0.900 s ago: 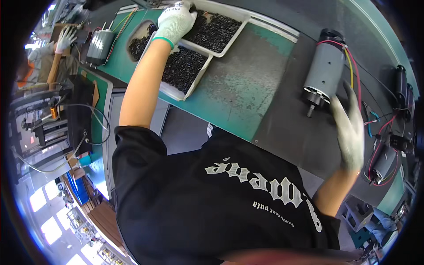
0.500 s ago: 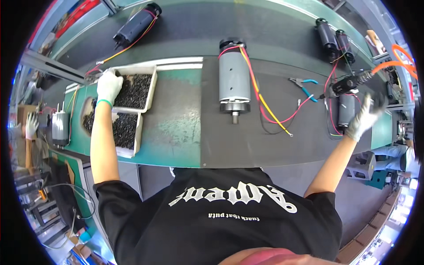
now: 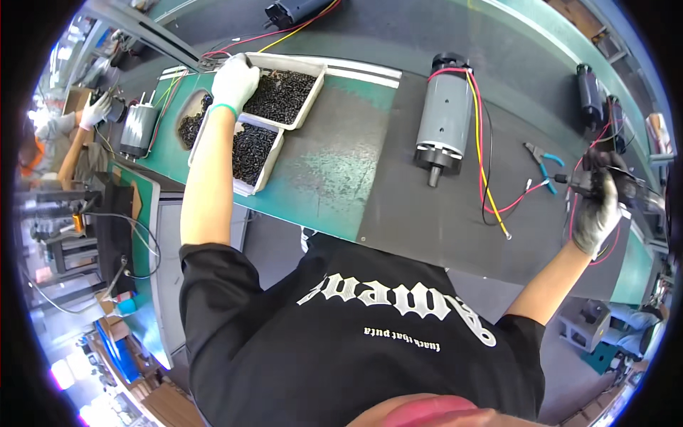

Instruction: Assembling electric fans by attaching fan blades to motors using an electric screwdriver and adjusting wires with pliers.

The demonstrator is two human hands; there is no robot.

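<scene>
While the right hand (image 3: pixel 597 219) gripped a black tool (image 3: pixel 626 188), the left hand (image 3: pixel 236 82) was at the far tray (image 3: pixel 311 99).
I couldn't tell the left grip; a grey motor (image 3: pixel 445 114) lay between.

Left of grey motor (image 3: pixel 442 117): wide pass over bare green bench top (image 3: pixel 331 160), up to white trays (image 3: pixel 270 165) with left hand (image 3: pixel 236 84) over them, way blocked there. Near side of motor: its shaft pokes out, then dark mat (image 3: pixel 420 228) open to bench edge. Right of motor: wires (image 3: pixel 483 174) trail close alongside, red one crossing toward pliers (image 3: pixel 538 156); farther right, right hand (image 3: pixel 599 217) around black power tool (image 3: pixel 587 183) obstructs. Beyond motor: dark strip open; second motor (image 3: pixel 299 10) sits far left.
</scene>
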